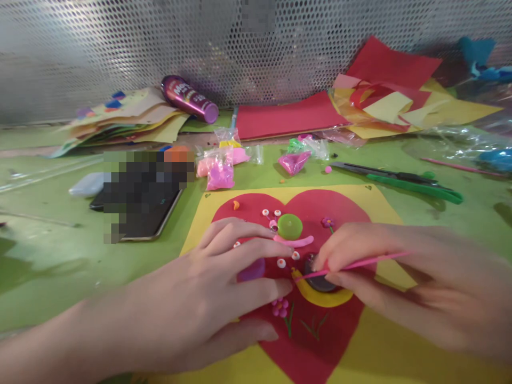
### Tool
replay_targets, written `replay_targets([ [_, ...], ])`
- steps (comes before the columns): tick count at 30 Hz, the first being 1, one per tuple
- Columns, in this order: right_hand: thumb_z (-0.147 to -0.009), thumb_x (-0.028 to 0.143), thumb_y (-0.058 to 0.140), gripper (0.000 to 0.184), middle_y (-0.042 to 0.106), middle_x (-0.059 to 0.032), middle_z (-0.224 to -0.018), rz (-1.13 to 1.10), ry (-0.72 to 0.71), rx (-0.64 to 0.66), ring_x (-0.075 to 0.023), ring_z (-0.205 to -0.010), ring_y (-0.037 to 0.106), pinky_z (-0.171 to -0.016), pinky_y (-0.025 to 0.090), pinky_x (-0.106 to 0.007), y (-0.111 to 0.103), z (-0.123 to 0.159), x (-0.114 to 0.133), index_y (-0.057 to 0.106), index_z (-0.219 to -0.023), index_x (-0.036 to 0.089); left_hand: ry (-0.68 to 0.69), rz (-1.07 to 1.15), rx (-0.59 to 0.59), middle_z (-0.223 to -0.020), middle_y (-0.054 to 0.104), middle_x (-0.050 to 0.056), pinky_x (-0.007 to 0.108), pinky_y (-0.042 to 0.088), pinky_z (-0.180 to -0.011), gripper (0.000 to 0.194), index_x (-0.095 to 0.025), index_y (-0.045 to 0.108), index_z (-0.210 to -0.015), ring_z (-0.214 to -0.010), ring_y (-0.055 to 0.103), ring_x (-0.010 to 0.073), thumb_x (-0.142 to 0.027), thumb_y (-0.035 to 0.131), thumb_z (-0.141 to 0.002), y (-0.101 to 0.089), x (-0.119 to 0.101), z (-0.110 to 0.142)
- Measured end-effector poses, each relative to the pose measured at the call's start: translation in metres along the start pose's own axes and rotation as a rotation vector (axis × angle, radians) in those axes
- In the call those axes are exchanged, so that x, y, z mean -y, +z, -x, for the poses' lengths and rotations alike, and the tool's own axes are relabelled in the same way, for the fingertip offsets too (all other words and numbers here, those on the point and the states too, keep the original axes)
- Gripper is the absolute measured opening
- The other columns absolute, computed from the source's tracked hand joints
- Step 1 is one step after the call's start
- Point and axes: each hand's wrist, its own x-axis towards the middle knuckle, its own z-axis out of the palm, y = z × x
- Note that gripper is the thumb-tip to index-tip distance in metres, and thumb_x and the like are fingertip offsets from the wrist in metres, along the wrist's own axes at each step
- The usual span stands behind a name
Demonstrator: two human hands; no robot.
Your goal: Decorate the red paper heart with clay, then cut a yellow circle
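My right hand (384, 282) pinches a thin pink clay-modelling stick (374, 261). The stick's tip touches or hovers just over the left end of a yellow clay strip (324, 300), which curves under a dark grey disc (322, 284). With fingers spread, my left hand (216, 282) lies over a red heart (320, 346) on yellow paper (416, 346). It partly covers a purple disc (254, 270). Beyond its fingertips are a pink clay strip (298, 241) and a green disc (290, 227). Small white eyes with red dots and pink-purple clay flowers (280, 307) dot the heart.
Small bags of clay (220, 173) lie behind the paper. Scissors with green handles (416, 186) are at right, a phone (160, 213) at left. Paper stacks (128, 122), a purple can (190, 100) and red sheets (288, 117) line the perforated metal panel (120, 42).
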Motion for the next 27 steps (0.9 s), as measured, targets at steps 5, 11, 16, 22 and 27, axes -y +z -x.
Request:
replay_targets([
  [5, -0.079, 0.022, 0.049, 0.013, 0.066, -0.0014, -0.081, 0.012, -0.008, -0.011, -0.0129, -0.068, 0.062, -0.059, 0.049, -0.02, -0.0001, 0.0009, -0.001, 0.062, -0.081, 0.021, 0.0, -0.011, 0.02, -0.125, 0.048, 0.007, 0.042, 0.039, -0.095, 0.027, -0.023, 0.059, -0.106, -0.117, 0.037, 0.026, -0.028, 0.055, -0.08, 0.0, 0.0003, -0.0005],
  [11, -0.078, 0.023, 0.05, 0.012, 0.066, -0.0015, -0.079, 0.009, -0.009, -0.018, -0.0135, -0.068, 0.063, -0.059, 0.05, -0.021, 0.0, 0.0, -0.0004, 0.062, -0.078, 0.022, 0.012, -0.012, 0.025, -0.125, 0.047, 0.007, 0.041, 0.039, -0.095, 0.028, -0.023, 0.058, -0.107, -0.117, 0.035, 0.0259, -0.027, 0.055, -0.08, 0.0001, 0.001, -0.0002],
  [16, -0.077, 0.022, 0.05, 0.012, 0.066, -0.0019, -0.079, 0.016, -0.012, -0.016, -0.0135, -0.068, 0.062, -0.058, 0.05, -0.021, -0.0002, 0.0013, -0.0014, 0.061, -0.079, 0.021, 0.017, -0.032, 0.046, -0.127, 0.045, 0.007, 0.042, 0.037, -0.096, 0.029, -0.022, 0.057, -0.109, -0.118, 0.033, 0.0263, -0.027, 0.053, -0.081, 0.0002, 0.0009, 0.0],
  [22, -0.077, 0.02, 0.049, 0.012, 0.066, -0.0014, -0.08, 0.027, -0.043, -0.023, -0.0131, -0.069, 0.062, -0.06, 0.05, -0.02, -0.0003, 0.0018, -0.0014, 0.061, -0.08, 0.021, 0.012, -0.038, 0.04, -0.126, 0.046, 0.007, 0.041, 0.038, -0.095, 0.029, -0.023, 0.058, -0.109, -0.118, 0.035, 0.0262, -0.028, 0.054, -0.081, 0.0006, 0.0005, -0.0007],
  [27, -0.078, 0.021, 0.048, 0.013, 0.066, -0.0015, -0.08, 0.025, -0.037, 0.001, -0.0136, -0.069, 0.062, -0.061, 0.051, -0.021, -0.0002, 0.0005, 0.0006, 0.061, -0.078, 0.022, 0.005, -0.044, 0.05, -0.127, 0.045, 0.006, 0.042, 0.037, -0.096, 0.031, -0.024, 0.056, -0.111, -0.118, 0.034, 0.0264, -0.029, 0.053, -0.081, 0.0, 0.0004, 0.0001],
])
